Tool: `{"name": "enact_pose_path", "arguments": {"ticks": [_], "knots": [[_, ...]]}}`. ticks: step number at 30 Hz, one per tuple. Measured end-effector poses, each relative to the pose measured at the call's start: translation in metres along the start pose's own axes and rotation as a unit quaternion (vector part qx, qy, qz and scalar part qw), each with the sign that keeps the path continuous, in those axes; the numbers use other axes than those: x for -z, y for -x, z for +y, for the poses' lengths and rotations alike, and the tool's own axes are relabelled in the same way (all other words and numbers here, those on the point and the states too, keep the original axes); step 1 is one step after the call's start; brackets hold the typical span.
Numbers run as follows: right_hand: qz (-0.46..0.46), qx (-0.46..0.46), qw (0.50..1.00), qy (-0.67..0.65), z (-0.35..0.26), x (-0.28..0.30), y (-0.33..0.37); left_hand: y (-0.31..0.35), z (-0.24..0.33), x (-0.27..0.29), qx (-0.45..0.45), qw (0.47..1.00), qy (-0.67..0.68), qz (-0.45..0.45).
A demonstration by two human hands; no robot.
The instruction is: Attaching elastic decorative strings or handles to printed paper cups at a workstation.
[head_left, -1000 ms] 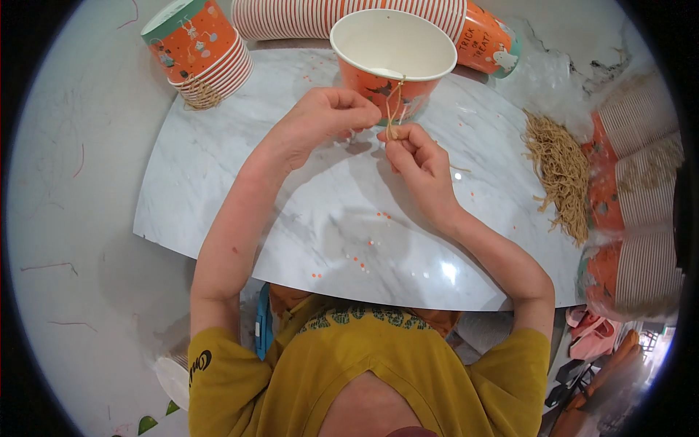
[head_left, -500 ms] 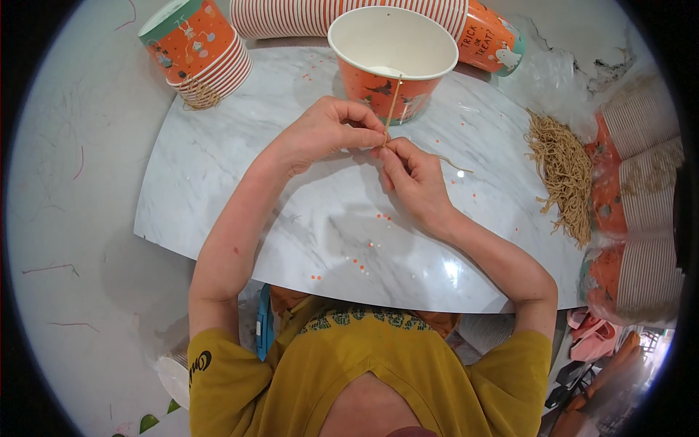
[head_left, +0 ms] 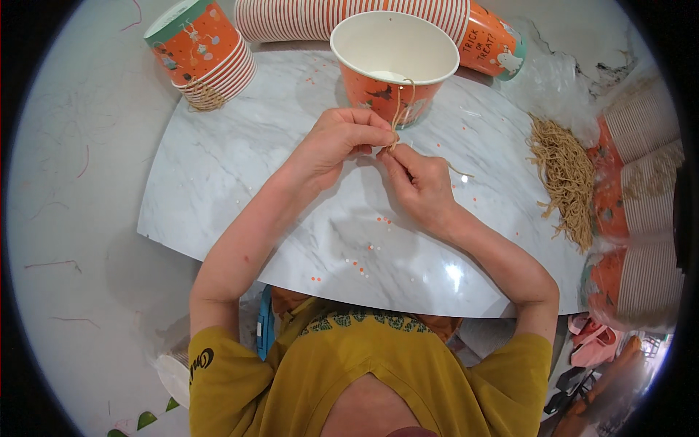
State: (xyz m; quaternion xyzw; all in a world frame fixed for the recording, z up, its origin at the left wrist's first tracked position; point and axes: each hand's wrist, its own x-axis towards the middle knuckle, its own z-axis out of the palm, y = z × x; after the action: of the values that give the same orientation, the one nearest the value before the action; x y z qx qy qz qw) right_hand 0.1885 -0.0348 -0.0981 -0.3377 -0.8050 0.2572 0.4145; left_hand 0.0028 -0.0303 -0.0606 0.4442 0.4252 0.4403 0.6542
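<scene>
A white-lined orange paper bucket [head_left: 358, 86] stands upright at the far middle of the table. A tan cord [head_left: 396, 115] hangs at its near side from a small hole below the rim, with a slack bend over the rim. My left hand [head_left: 341, 143] pinches the cord in front of the bucket. Close against it, my right hand [head_left: 421, 183] is also closed on the cord, thumb against forefinger. A loose cord end sticks out to the right beyond my right knuckles. The fingers hide where the strands meet.
A marbled table [head_left: 320, 240] carries small orange and white paper dots. Stacked buckets [head_left: 207, 54] with cords stand at the far left; a long row of nested buckets [head_left: 306, 20] lies behind. At right are a pile of tan cords [head_left: 562, 171] and plastic-wrapped bucket stacks [head_left: 648, 211].
The cord was a single straight line up to the rim; now two slack strands show, bowed at the top. My left hand has shifted slightly right and nearer me.
</scene>
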Motion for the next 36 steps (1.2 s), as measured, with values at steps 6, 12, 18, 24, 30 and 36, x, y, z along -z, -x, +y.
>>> {"name": "enact_pose_path", "arguments": {"ticks": [6,12,18,24,30,36], "knots": [[-0.001,0.136,0.983,0.122,0.002,-0.001,0.002,0.001,0.001,-0.003,0.016,0.999,0.011,0.033],[-0.047,0.214,0.959,0.178,-0.008,-0.009,0.016,0.004,0.012,-0.007,-0.019,0.998,0.017,0.053],[-0.04,0.223,0.953,0.201,-0.011,-0.009,0.014,-0.003,0.027,-0.018,-0.013,0.998,0.01,0.067],[-0.131,0.231,0.938,0.224,-0.017,-0.01,0.023,-0.013,0.044,-0.015,-0.049,0.992,-0.032,0.114],[-0.131,0.253,0.943,0.17,-0.017,-0.01,0.02,-0.016,0.053,-0.016,-0.029,0.989,-0.016,0.144],[-0.128,0.237,0.951,0.152,-0.02,-0.009,0.019,-0.02,0.045,-0.007,-0.048,0.99,-0.086,0.1]]}}
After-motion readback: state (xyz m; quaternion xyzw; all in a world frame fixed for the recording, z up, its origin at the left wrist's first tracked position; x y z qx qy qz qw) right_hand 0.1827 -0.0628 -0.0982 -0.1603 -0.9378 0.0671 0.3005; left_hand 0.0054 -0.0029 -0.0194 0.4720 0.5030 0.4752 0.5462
